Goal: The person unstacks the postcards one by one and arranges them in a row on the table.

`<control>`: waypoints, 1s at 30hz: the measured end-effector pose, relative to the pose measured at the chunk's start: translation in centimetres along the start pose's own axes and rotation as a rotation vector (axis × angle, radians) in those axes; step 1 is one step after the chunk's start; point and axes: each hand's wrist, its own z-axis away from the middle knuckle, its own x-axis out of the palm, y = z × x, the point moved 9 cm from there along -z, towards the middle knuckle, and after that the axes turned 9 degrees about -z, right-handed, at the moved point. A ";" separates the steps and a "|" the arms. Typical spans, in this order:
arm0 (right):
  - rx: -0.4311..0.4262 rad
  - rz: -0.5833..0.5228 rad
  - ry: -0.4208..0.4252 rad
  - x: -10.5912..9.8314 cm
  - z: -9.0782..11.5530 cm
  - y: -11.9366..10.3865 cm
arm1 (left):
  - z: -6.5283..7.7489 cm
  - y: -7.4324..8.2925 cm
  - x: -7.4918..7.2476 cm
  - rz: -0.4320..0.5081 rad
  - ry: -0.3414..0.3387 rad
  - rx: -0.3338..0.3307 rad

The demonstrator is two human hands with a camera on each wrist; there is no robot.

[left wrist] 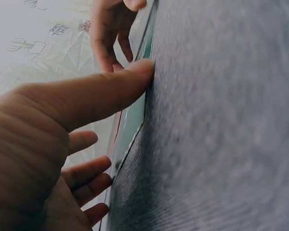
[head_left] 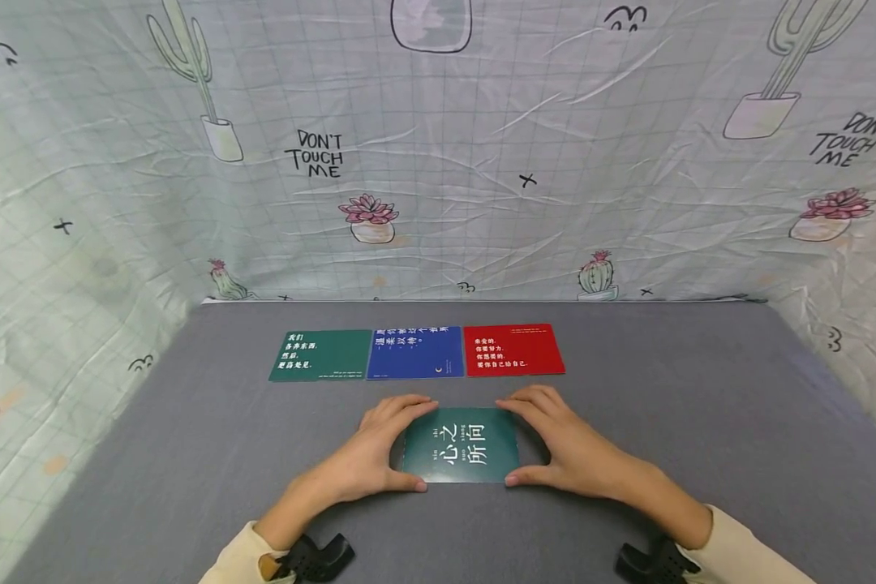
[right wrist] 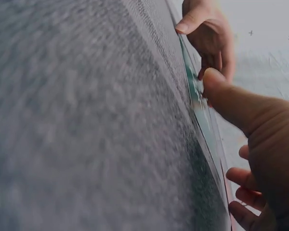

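Note:
A dark green card (head_left: pixel 461 446) with large white Chinese characters, turned sideways, is at the front middle of the grey table. My left hand (head_left: pixel 371 450) holds its left end, thumb at the near edge and fingertips at the far edge. On the other end my right hand (head_left: pixel 573 446) has the same hold at the right corners. Both wrist views show the green card (left wrist: pixel 133 122) edge-on, close to the cloth; whether it touches everywhere I cannot tell. Beyond the hands lie a green card (head_left: pixel 321 355), a blue card (head_left: pixel 416 354) and a red card (head_left: pixel 514 350) in a row.
Grey cloth (head_left: pixel 672 389) covers the table. A wrinkled white curtain (head_left: pixel 438 219) with cactus drawings hangs behind the table and along both sides. Black wrist straps (head_left: pixel 314 560) sit by the cream sleeves.

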 end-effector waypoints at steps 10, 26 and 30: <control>0.010 0.031 -0.008 0.4 -0.6 0.1 | -0.1 -0.1 0.1 0.015 0.020 0.011; 0.063 -0.030 -0.102 0.8 -1.7 0.2 | 0.0 -0.2 0.1 0.015 0.008 0.008; 0.035 -0.017 -0.076 0.6 -1.6 -0.1 | 0.0 -0.2 0.1 0.012 0.006 0.008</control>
